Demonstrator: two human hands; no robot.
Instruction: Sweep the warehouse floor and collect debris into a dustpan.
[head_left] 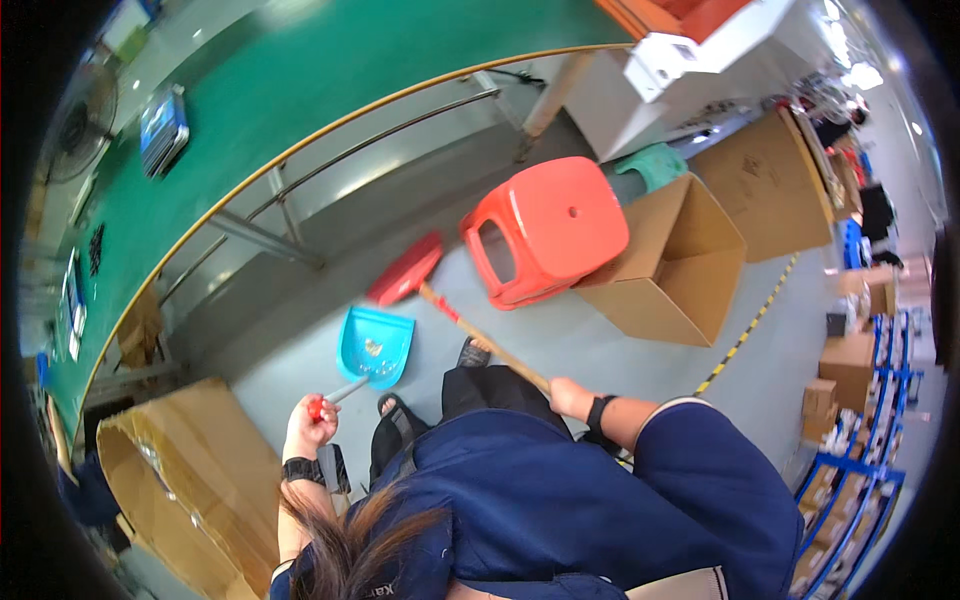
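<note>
Two hands grasping: left hand [312,420] on handle [348,390] of blue dustpan [397,336], right hand [571,397] on broom stick [490,343]. Red broom head [408,270] just beyond dustpan: press dustpan lip flat, sweep short, low.

Dustpan [353,337] left of frame centre, broom head [408,271] just above it, stool [565,225] right of broom head, box [645,305] beside stool, counter [290,75] across upper left.

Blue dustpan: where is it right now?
In the head view, the blue dustpan is left of centre, just below the red broom head, its grey handle held in the left hand.
</note>
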